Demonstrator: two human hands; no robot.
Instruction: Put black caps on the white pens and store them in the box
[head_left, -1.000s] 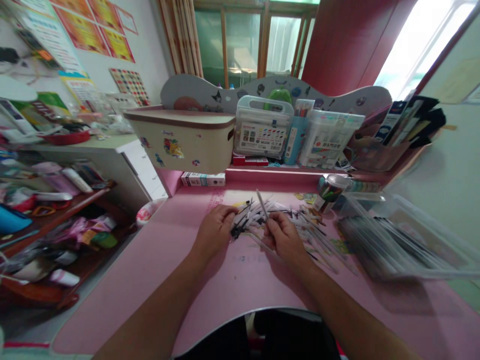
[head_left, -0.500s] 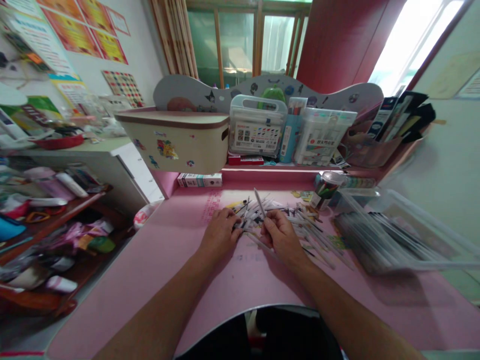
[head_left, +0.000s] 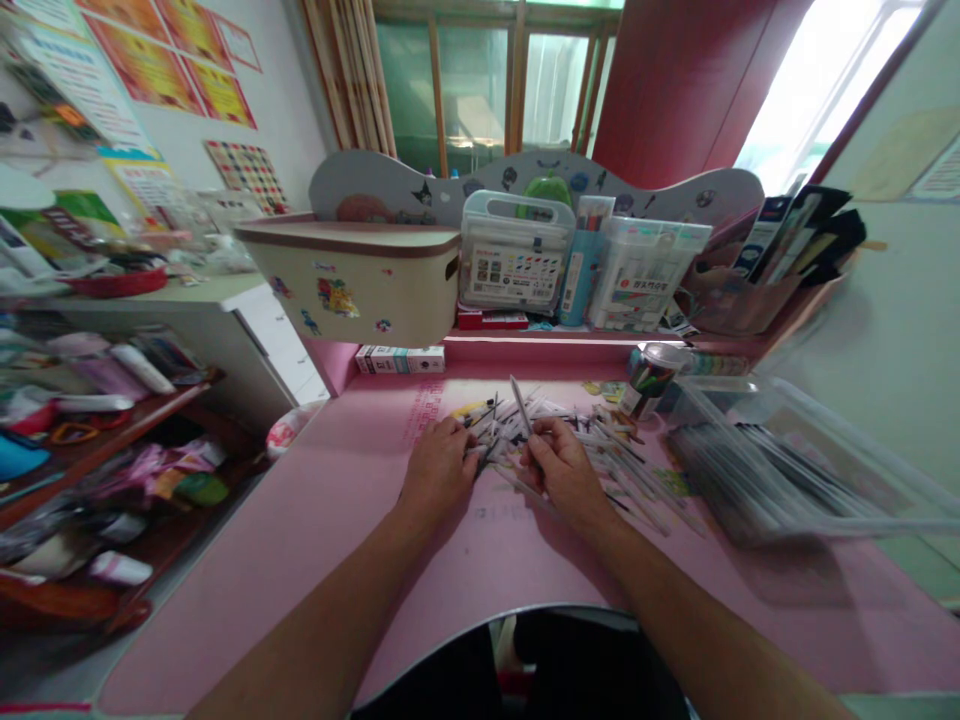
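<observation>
1. Right hand point(head_left: 561, 468): fingers clamped on a pen point(head_left: 518, 400), which rises beyond them, tilted left.
2. Left hand point(head_left: 441, 470): fingers curled at the pile's point(head_left: 611, 450) left edge; whether they grip anything, I cannot tell.
3. The pile lies on the table point(head_left: 315, 540), between and beyond the fingers.
4. Clear box point(head_left: 862, 527): right of the fingers.
</observation>
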